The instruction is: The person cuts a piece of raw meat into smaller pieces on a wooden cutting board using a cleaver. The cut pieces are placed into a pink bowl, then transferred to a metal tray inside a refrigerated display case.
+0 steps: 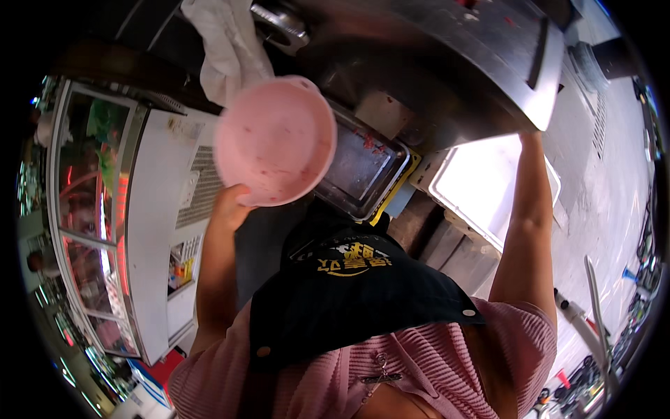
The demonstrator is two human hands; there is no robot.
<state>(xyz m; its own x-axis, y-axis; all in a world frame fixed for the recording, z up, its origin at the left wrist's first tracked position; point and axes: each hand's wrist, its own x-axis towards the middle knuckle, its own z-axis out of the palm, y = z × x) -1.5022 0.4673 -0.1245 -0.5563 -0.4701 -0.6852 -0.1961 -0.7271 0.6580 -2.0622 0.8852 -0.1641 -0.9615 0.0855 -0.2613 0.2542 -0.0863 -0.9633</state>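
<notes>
My left hand (232, 207) grips the near rim of a round pink plastic basin (275, 136), with the thumb over the edge. The basin tips towards me, and a few small red smears mark its inside. Below and right of it sits a rectangular metal tray (361, 173) with red meat scraps (370, 142) at its far side. My right forearm (531, 194) reaches forward over a white plastic bin (471, 183). Past the wrist, my right hand is hidden behind the stainless steel housing of a machine (502, 68).
A glass-fronted display case (94, 209) with lit red edges stands at the left. White cloth (225, 47) hangs behind the basin, near a round metal fitting (282, 26). The tray rests on something yellow (396, 191). At the far right, a white curved handle (594, 293) rises above the pale floor.
</notes>
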